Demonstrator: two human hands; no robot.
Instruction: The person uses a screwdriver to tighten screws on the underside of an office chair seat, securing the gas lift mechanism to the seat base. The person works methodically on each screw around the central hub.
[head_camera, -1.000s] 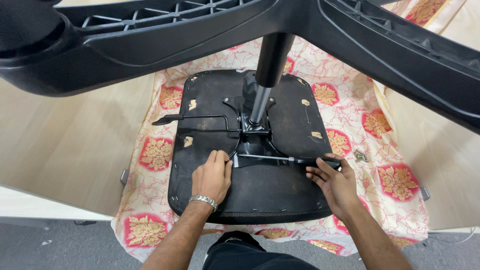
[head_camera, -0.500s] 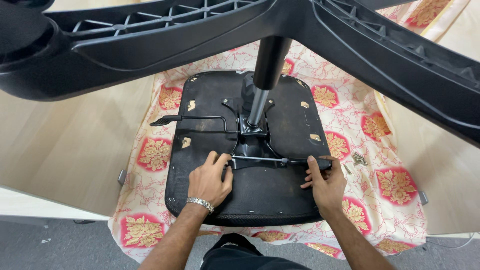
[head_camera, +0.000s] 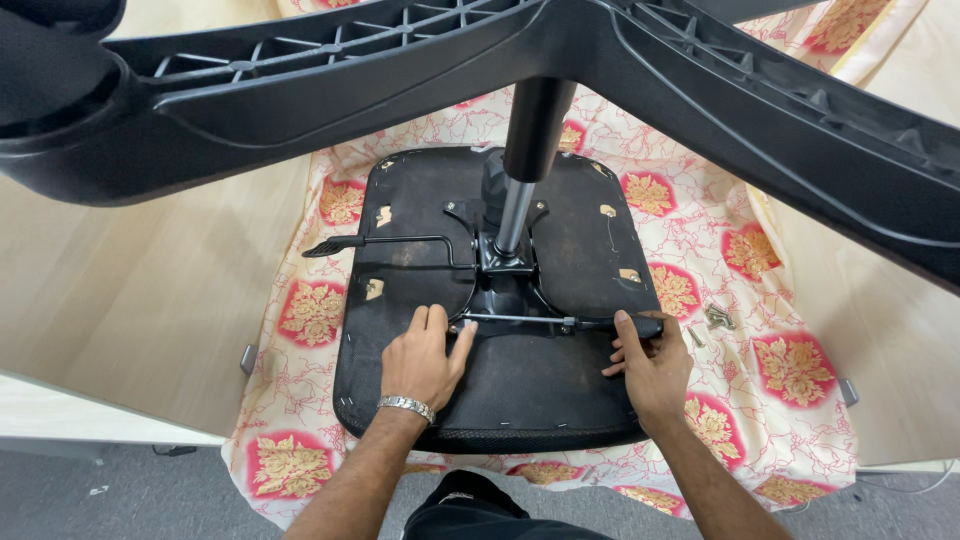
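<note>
- An upturned office chair seat (head_camera: 500, 400), black on its underside, lies in the middle of the frame on a cream cloth (head_camera: 770, 400) patterned with red and gold flowers; the cloth covers a pale wooden table (head_camera: 130, 310).
- A screwdriver (head_camera: 560, 321) lies level across the seat's underside, just below the metal mounting plate (head_camera: 500, 285) — its thin shaft runs left, its dark handle sits at centre right.
- The left hand (head_camera: 422, 360) rests palm down on the seat, lower centre, fingers loosely spread; the forefinger tip touches the screwdriver's shaft near its left end. A metal bracelet (head_camera: 405, 405) rings that wrist.
- The right hand (head_camera: 650, 365) is curled around the screwdriver's handle, thumb on top, fingers tucked beneath — a closed grasp.
- Both forearms come up from the bottom edge, angled inward towards the seat.
- The gas-lift column (head_camera: 520, 190) rises from the plate towards the camera, and the black star base (head_camera: 480, 70) fills the top of the frame, spreading to both upper corners.
- A lever (head_camera: 390, 242) with a flat paddle sticks out left of the plate.
- A few loose screws (head_camera: 712, 320) lie on the cloth, just right of the seat's edge, near the right hand.
</note>
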